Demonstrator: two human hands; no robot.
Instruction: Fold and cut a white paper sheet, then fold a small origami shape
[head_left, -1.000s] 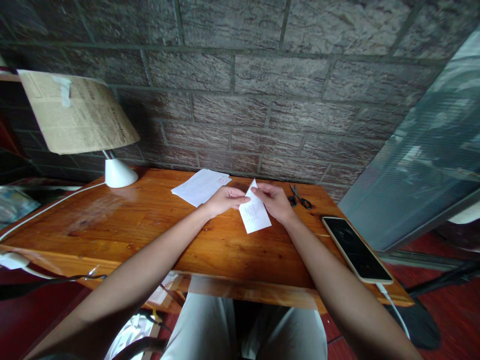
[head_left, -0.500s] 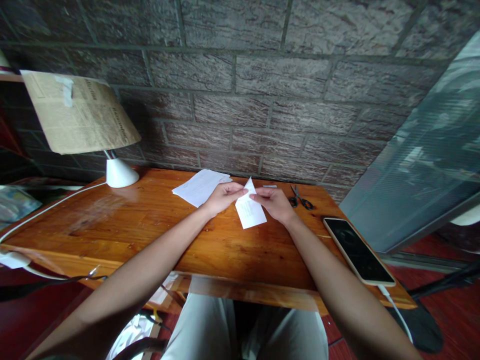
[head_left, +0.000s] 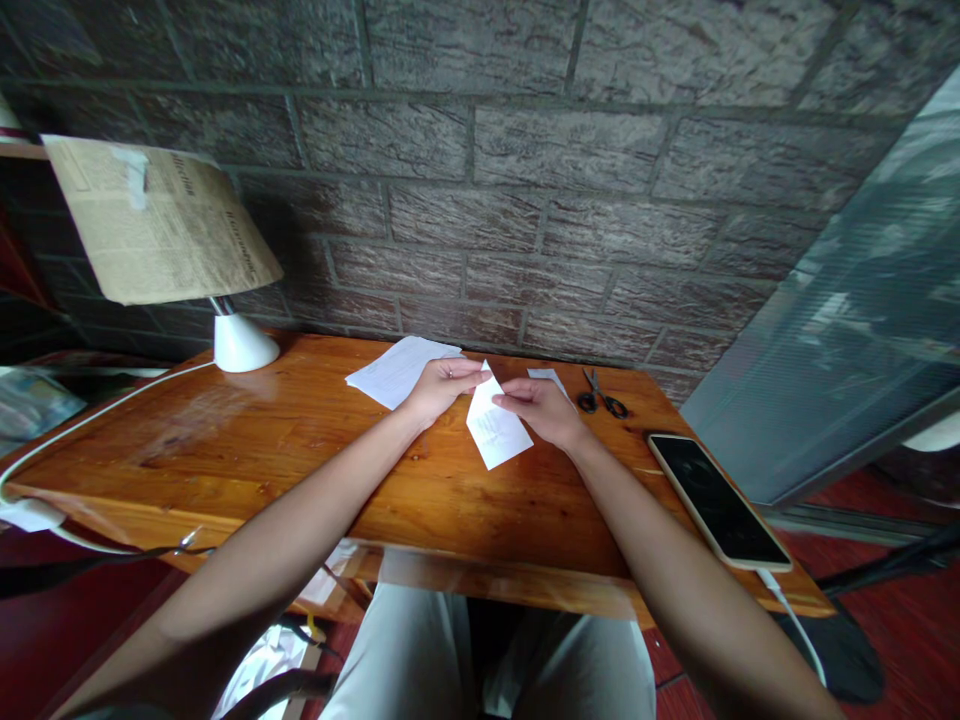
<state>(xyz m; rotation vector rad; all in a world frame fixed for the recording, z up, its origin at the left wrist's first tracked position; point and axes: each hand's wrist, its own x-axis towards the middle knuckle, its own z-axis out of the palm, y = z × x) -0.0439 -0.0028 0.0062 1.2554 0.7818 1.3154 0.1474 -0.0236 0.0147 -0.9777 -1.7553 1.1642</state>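
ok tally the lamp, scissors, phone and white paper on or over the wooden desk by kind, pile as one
Lamp with newspaper-print shade, white conical base: 1
Black-handled metal scissors: 1
Black pale-cased phone: 1
White paper: 3 (pile, held pointed piece, loose piece near scissors)
Total: 6

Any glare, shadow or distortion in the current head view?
Head view: pale sheen on the brown wooden desk; dark shadow on the grey brick wall beside the tan newspaper-print lampshade; wide-angle stretch at the bare forearms; print on the folded white paper too faint to read.
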